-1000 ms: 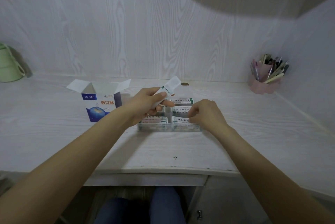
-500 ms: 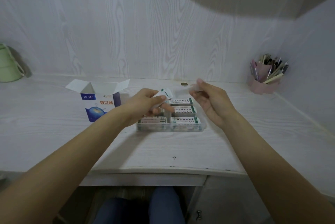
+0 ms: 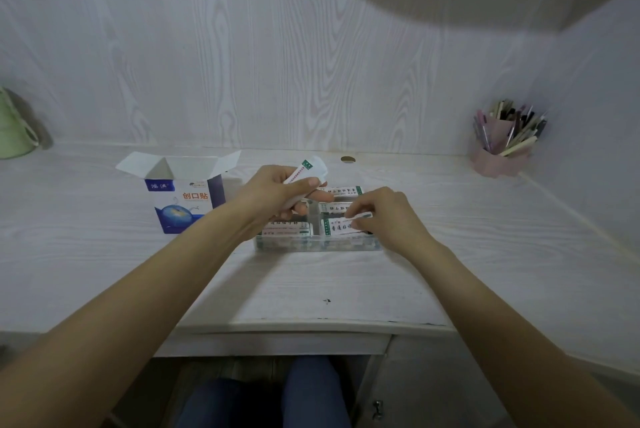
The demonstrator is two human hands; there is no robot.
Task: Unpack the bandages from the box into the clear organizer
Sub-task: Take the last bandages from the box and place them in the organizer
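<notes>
Desk (image 3: 104,254) bare at front edge, organizer (image 3: 318,244) midway, hands over it

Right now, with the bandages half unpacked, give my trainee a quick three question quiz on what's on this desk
1. True or false: the flaps of the bandage box stand open.
2. Which hand grips the bunch of bandages above the clear organizer? A) left hand B) right hand C) neither
3. Fill in: the right hand pinches a single bandage over the organizer's front ____ compartment.

Key: 1 true. 2 A. 3 right.
</notes>
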